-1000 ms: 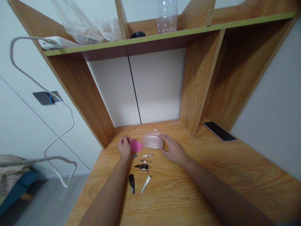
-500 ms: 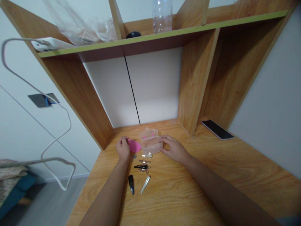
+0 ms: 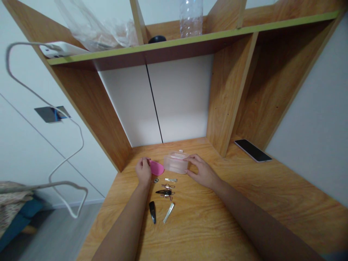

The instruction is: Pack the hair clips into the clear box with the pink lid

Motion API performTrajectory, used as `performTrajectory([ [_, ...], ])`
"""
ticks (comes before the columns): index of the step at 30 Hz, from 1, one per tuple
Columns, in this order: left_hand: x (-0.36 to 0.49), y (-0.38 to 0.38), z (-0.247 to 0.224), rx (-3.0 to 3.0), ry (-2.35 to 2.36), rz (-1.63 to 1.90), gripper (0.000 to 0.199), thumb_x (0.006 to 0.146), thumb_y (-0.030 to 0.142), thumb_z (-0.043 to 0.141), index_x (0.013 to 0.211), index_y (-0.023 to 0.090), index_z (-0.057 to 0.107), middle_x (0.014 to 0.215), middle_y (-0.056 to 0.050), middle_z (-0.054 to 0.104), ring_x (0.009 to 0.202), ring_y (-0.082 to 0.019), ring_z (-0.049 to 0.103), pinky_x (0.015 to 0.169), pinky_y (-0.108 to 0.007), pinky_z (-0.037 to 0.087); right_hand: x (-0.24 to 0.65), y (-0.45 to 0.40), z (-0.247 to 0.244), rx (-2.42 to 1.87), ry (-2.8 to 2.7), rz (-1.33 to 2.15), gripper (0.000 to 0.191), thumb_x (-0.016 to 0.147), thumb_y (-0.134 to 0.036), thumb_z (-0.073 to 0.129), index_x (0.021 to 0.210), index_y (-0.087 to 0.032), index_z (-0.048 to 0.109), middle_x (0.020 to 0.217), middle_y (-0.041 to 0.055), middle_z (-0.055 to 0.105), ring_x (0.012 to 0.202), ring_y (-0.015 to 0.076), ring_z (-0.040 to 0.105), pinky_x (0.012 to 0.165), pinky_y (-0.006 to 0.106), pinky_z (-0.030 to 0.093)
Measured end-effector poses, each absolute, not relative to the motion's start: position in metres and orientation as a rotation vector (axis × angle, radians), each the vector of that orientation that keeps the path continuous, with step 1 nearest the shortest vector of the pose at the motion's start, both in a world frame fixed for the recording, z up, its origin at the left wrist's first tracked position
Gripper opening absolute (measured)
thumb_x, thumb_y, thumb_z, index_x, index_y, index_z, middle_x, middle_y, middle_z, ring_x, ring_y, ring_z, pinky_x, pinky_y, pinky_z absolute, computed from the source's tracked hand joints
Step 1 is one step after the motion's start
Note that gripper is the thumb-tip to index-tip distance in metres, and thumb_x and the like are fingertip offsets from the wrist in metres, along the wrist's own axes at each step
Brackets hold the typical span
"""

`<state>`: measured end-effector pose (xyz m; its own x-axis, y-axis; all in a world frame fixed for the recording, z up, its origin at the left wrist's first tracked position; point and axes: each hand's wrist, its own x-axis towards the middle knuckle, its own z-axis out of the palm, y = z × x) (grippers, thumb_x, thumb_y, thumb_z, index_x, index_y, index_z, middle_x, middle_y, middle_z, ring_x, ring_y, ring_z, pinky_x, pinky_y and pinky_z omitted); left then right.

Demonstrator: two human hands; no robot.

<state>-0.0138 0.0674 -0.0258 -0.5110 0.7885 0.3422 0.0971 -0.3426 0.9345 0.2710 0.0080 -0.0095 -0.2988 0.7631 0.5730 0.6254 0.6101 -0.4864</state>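
My right hand (image 3: 202, 171) grips the right end of a small clear plastic box (image 3: 175, 166) with its thumb and fingers. Pink shows along the box's upper part. My left hand (image 3: 143, 171) is closed at the left end of a flat pink oval piece (image 3: 157, 168), and its fingers hide that end. In front of the box lie a silver hair clip (image 3: 171, 179) and a small round piece (image 3: 156, 180). Nearer to me are a black hair clip (image 3: 163, 192) over thin looped pieces (image 3: 168, 198), another black clip (image 3: 152, 212) and a second silver clip (image 3: 169, 212).
A phone (image 3: 252, 150) lies at the right of the wooden desk (image 3: 206, 224). Above, the shelf (image 3: 168, 45) bears a clear bottle (image 3: 191, 20), a plastic bag (image 3: 108, 34) and a white power strip (image 3: 61, 49). A white cable (image 3: 80, 130) hangs at the left.
The clear box, open toward me before, is now tipped or folded over in my right hand, its front edge slightly farther back. My left hand and the clips stay put; the view shifts slightly.
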Motion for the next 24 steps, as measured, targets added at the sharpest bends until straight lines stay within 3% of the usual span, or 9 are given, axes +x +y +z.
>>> performTrajectory([
  [24, -0.021, 0.080, -0.039, 1.010, 1.331, 1.964, 0.021, 0.080, 0.033, 0.051, 0.070, 0.017, 0.061, 0.055, 0.005, 0.047, 0.053, -0.010, 0.045, 0.053, -0.022, 0.034, 0.275, 0.020, -0.023, -1.172, -1.852, 0.337, 0.030, 0.097, -0.033, 0.058, 0.126, -0.024, 0.062, 0.122, 0.0098, 0.066, 0.114, 0.0246, 0.064, 0.103, 0.043, 0.051],
])
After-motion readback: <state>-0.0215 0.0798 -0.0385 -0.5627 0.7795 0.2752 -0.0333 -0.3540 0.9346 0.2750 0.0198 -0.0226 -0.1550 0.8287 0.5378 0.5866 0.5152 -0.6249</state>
